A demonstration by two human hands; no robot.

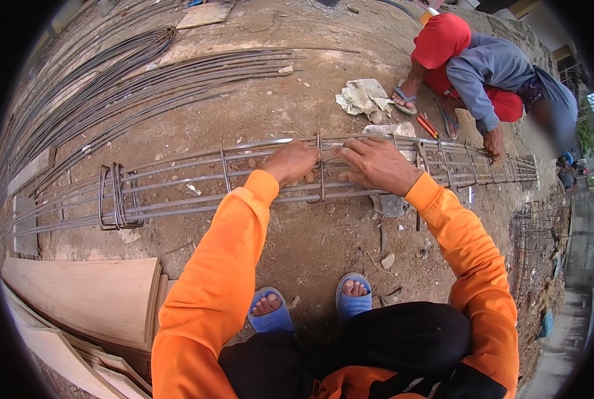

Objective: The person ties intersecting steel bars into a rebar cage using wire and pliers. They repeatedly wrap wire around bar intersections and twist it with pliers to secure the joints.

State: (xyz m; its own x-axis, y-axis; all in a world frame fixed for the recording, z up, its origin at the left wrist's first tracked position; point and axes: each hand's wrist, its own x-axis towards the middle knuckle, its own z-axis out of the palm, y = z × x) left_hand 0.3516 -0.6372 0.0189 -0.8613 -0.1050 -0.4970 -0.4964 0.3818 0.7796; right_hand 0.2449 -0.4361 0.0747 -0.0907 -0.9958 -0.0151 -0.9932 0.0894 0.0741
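Note:
A long rebar cage [197, 174] lies across the ground in front of me, its steel bars running left to right through square stirrups. One upright stirrup [321, 174] stands between my hands. My left hand [291, 161] is closed at the far bars just left of that stirrup; what its curled fingers pinch is hidden. To the right of it, my right hand [380, 164] curls over the far bar, thumb on the near side and fingertips toward the stirrup. Several loose stirrups [118, 198] hang bunched together at the cage's left part.
At the far right a crouching person in a red head covering [443, 41] has a hand [493, 143] on the cage. Red-handled pliers [427, 126] and torn paper sacking [365, 98] lie nearby. Plywood sheets [84, 299] are stacked left; long loose rebars [177, 83] stretch behind.

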